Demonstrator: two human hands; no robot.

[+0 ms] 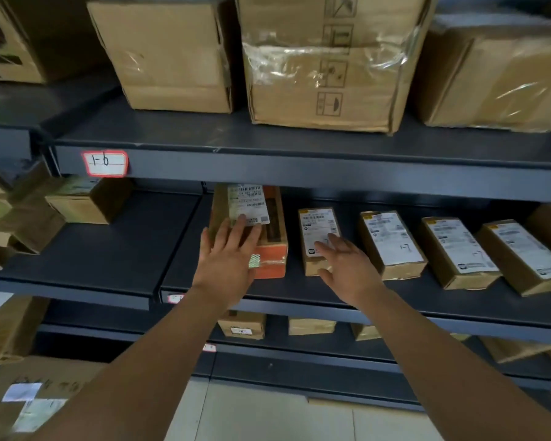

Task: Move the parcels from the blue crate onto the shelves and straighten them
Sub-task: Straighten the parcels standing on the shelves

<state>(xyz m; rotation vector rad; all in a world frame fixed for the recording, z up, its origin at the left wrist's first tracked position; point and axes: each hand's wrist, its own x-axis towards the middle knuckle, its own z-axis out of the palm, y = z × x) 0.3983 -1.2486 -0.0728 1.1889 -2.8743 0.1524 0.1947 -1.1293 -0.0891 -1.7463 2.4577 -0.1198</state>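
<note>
Facing two spread hands: five labelled parcels abreast.

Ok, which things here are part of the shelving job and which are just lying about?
In the job: left hand, flat on the orange-ended parcel; right hand, over the small labelled parcel; three parcels beside it; middle shelf.
Lying about: big cartons above; shelf tag; boxes below.
</note>
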